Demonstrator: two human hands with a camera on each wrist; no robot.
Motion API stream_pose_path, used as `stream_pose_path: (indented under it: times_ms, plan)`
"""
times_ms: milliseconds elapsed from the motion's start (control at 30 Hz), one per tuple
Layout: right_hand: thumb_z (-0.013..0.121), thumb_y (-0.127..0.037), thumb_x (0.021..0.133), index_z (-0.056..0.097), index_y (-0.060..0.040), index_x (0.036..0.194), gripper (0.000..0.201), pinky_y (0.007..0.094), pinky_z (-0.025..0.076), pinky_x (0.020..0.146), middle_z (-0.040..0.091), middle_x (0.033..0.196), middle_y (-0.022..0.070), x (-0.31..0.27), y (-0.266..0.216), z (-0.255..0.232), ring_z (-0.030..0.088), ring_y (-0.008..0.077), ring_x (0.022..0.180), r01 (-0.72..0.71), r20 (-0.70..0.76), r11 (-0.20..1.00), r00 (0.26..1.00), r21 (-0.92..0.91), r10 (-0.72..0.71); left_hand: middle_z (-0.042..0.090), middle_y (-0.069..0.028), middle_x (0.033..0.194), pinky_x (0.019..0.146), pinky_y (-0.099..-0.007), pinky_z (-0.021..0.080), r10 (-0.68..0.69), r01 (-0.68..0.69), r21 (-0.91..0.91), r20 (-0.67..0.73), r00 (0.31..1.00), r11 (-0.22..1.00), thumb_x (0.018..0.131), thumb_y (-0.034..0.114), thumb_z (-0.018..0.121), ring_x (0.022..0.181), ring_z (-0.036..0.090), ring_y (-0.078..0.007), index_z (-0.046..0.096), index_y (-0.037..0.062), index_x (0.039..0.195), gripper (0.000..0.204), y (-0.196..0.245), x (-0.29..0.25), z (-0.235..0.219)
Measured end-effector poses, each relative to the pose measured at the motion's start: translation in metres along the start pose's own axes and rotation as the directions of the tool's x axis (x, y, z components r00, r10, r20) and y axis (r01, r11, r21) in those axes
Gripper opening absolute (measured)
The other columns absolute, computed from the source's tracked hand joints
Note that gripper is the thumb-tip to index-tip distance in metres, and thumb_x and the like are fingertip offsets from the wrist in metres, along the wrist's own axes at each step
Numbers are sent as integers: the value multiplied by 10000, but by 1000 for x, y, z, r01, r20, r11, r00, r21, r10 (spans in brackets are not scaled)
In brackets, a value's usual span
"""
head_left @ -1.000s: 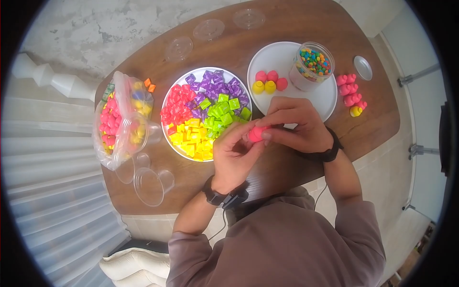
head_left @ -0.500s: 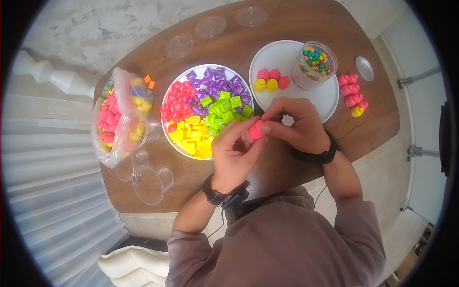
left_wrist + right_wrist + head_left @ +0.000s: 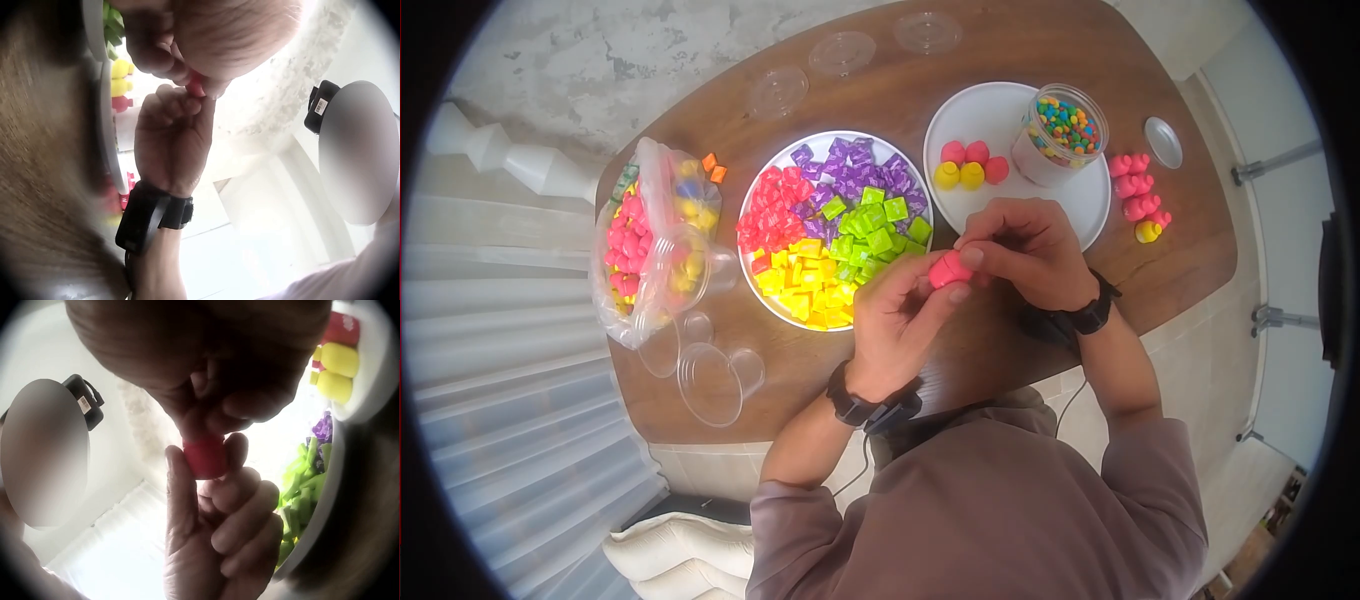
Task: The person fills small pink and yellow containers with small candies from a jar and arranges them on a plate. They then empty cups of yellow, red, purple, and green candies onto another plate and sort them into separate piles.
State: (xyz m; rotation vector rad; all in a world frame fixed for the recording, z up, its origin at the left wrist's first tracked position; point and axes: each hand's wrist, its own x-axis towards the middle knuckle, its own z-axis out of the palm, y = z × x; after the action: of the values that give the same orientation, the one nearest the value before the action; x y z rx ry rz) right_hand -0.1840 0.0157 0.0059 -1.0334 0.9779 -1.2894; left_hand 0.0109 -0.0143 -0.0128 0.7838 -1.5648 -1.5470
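Over the table's front part, my left hand pinches a small pink bottle-like piece between thumb and fingers. My right hand grips its other end with thumb and fingertips. In the right wrist view the rounded pink body shows between the left thumb and forefinger, while right fingers cover its top. Only a bit of the pink piece shows in the left wrist view. Just beyond, a white plate carries several pink and yellow bottle-like pieces and a clear jar of colourful small pieces.
Left of the hands, another white plate bears red, purple, green and yellow wrapped squares. A clear bag of pink and yellow pieces stands far left, near clear cups. Pink pieces and a silver lid lie at right.
Both hands have shifted slightly to the right with the pink piece still between them. A line across the piece shows more plainly now.
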Motion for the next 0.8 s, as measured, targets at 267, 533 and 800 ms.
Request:
stream_pose_path:
  times_ms: [267,533,800]
  plan:
    - [708,-65,953,697,-2,1015,88,241,513,737,706,918,27,0,4,0,645,78,809,152,137,988,979,9,-152,564,5,665,486,-196,342,-149,160,-73,141,979,984,1089,414,473,542,474,-38,653,10,1026,447,-9,-3,-9]
    - [692,-89,976,655,2,970,99,218,517,682,702,902,37,1,5,2,650,71,780,-44,27,997,999,60,43,650,-38,942,614,-196,484,-62,60,-163,-3,998,985,897,-44,721,726,619,-64,649,-14,1116,232,-6,-1,1]
    - [692,-124,984,639,-5,936,138,217,502,623,702,804,33,3,4,8,641,59,708,-65,-30,991,998,-114,62,643,-98,1065,591,-213,513,235,-223,144,-69,970,964,778,-133,772,770,656,-108,669,6,1123,386,-16,5,-4]
